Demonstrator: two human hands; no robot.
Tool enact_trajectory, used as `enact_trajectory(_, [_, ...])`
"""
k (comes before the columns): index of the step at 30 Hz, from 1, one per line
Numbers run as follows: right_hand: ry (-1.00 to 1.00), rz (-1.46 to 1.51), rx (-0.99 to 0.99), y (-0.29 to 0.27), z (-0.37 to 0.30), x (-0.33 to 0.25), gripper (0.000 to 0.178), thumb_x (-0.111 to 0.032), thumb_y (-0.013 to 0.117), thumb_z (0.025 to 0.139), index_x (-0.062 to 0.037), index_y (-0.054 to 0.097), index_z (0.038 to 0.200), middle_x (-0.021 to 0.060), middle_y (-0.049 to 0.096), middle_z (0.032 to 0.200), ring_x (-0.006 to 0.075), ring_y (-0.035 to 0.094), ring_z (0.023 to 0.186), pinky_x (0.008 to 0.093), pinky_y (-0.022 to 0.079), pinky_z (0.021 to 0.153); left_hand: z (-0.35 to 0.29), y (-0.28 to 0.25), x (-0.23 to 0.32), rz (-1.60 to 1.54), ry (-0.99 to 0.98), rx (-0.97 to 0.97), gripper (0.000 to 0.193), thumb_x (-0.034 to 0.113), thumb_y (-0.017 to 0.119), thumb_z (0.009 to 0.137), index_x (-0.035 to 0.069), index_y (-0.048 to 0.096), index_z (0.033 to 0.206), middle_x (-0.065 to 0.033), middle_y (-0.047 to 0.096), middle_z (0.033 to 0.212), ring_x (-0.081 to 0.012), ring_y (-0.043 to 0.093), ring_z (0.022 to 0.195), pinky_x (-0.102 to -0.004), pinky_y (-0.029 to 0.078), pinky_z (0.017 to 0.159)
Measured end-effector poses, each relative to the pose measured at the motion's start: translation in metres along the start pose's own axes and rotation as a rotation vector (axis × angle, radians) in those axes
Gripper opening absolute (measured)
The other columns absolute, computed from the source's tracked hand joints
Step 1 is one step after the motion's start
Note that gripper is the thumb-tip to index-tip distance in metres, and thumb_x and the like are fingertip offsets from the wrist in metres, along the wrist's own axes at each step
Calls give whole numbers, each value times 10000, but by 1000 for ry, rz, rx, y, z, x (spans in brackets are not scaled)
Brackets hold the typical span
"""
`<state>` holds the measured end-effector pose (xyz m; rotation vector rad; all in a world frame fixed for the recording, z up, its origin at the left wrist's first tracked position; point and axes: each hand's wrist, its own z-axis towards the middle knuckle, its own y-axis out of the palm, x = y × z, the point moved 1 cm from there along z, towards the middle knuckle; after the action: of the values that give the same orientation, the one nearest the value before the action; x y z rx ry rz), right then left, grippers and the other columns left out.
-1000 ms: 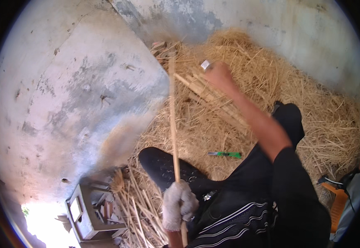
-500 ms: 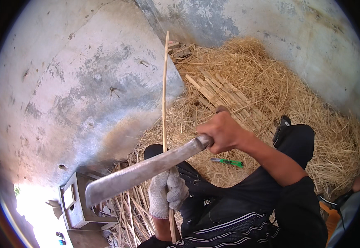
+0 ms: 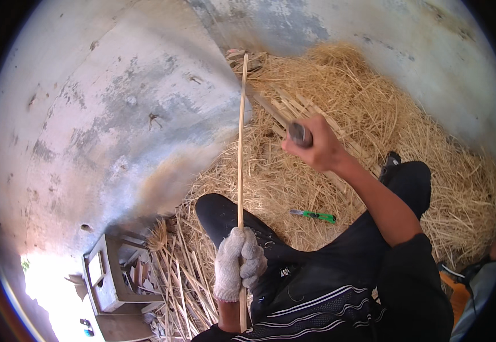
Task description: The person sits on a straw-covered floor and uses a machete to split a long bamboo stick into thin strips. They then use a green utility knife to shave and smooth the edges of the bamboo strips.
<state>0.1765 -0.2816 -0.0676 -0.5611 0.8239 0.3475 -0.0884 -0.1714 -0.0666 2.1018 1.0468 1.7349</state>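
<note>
My left hand point(image 3: 240, 263), in a white knitted glove, is closed around a long thin bamboo strip point(image 3: 241, 148). The strip stands lengthwise in front of me, its lower end down by my lap and its far end close to the wall corner. My bare right hand point(image 3: 315, 143) grips a machete point(image 3: 300, 135) by its handle, the butt facing me. Its blade slants away to the far left and is blurred, with its front end close to the strip's upper half; whether they touch I cannot tell.
A green utility knife point(image 3: 317, 216) lies on straw between my legs. Split strips point(image 3: 299, 117) rest on the shavings point(image 3: 373, 102) farther off. At left are more strips point(image 3: 182, 290) and a wooden stool-like frame point(image 3: 108, 285). Walls point(image 3: 117, 114) rise left and beyond; another person's sleeve point(image 3: 481, 296) shows at right.
The machete has swung from across my left hand to pointing away from me, and my right hand has moved up and slightly right. My left hand and the strip have shifted slightly right.
</note>
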Motion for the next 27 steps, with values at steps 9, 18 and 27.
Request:
enact_trajectory(9, [-148,-287,-248,27,-26,-11,107,-104,653,554,-85,566,613,110,516,498,312,538,468,404,404,479,-6,3,26,-6,111,-38,425,431,446,1029,132,452,727,25,333,447,-72,254,318,-225,205,299])
enact_trajectory(18, [-60,-449,-330,35,-21,29,44,-143,656,598,-118,625,617,80,572,522,280,565,493,412,439,513,0,1,12,224,145,124,415,353,459,1029,119,411,689,25,323,448,-70,273,309,-225,203,272])
enact_trajectory(27, [653,-210,384,-51,47,130,226,-232,631,825,-55,612,686,32,549,544,171,530,483,355,386,442,-28,-10,-16,208,-22,222,402,328,499,1002,131,405,665,16,323,455,-83,265,310,-232,192,274])
